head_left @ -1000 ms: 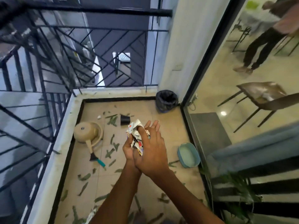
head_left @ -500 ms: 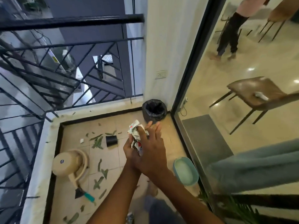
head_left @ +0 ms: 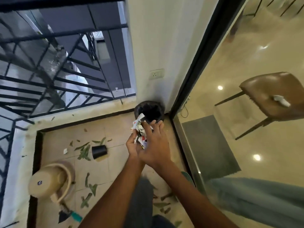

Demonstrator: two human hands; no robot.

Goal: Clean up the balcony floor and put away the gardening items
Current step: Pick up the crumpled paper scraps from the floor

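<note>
A crumpled wad of printed paper and leaf scraps is clasped between both hands. My left hand cups it from below and my right hand covers it from the right, with fingers stretched over the top. The wad is held just in front of a black-lined bin that stands in the far corner by the wall. Green leaves lie scattered over the tiled balcony floor. A small black pot lies tipped on its side to the left of my hands.
A beige watering can lies at the left, with a teal-handled trowel below it. Black railing closes the far and left sides. A glass door frame runs along the right. The rim of a teal dish shows behind my right forearm.
I have stepped closer to the corner; the bin now sits just beyond my hands. The hands still hold the wad together, and the teal dish has slid mostly behind my right arm.
</note>
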